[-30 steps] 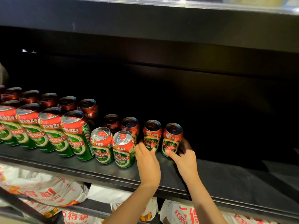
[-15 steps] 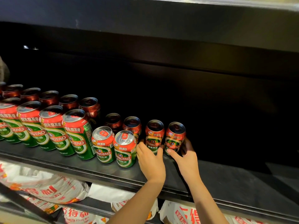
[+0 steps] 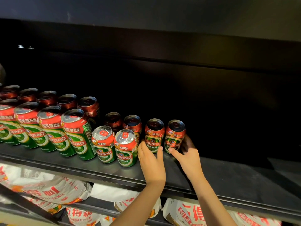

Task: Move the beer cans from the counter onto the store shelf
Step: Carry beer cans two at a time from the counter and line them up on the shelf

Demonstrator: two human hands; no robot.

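Both grips are sitting on the last two short beer cans on the shelf (image 3: 228,175)

My left grip (image 3: 150,158) is curling round one short can (image 3: 154,136), my right grip (image 3: 187,152) is wrapping the end can (image 3: 175,135) just right of it, thumb in front, fingers behind. Both cans are standing upright; two more short cans (image 3: 114,144) and the tall cans (image 3: 53,128) are lining up off to my left.

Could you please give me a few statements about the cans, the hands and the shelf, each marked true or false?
1. Each hand grips one short can. True: left hand on one short can, right hand on the rightmost can.
2. The tall cans stand right of the short ones. False: left.
3. The shelf is dark. True.
4. The held cans lie on their sides. False: upright.
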